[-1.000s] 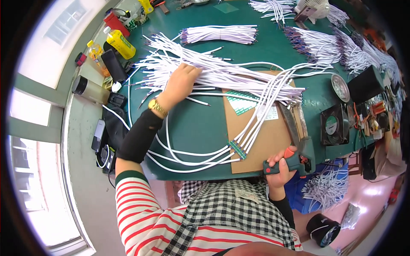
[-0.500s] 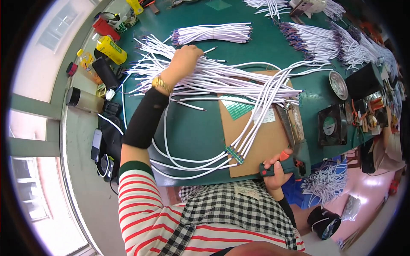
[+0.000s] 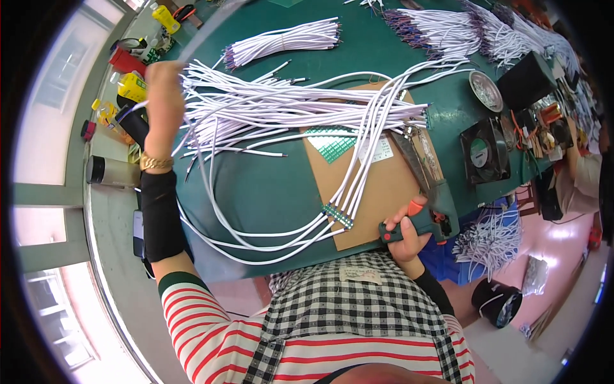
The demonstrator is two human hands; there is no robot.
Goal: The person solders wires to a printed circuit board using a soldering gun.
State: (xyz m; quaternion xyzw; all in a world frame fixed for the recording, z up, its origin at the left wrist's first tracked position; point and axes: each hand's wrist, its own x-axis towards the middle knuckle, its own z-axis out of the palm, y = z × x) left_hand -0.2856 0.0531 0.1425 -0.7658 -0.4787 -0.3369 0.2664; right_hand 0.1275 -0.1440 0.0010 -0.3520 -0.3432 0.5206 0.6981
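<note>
My left hand (image 3: 165, 102), raised at the far left of the cable pile, is closed around white cable, one length blurred by motion. Its fingertips are partly hidden. Many loose white cables (image 3: 262, 105) lie beside it across the table. Several of them curve down to a small green circuit board strip (image 3: 338, 216) near the front edge. My right hand (image 3: 406, 237) grips the handle of a dark green pistol-grip tool (image 3: 442, 208) with an orange trigger. The tool's front end lies near metal parts; its exact kind is unclear.
Brown cardboard (image 3: 364, 185) lies under the cables, with green circuit panels (image 3: 329, 144) on it. A tied cable bundle (image 3: 284, 41) sits behind, more bundles (image 3: 441, 32) at back right. A metal dish (image 3: 486, 91) and black fan (image 3: 484, 150) stand right; bottles (image 3: 131, 86) line the left.
My left hand has moved left from over the cable pile, drawing white cable along. My right hand stays on the tool. The whole view has shifted slightly.
</note>
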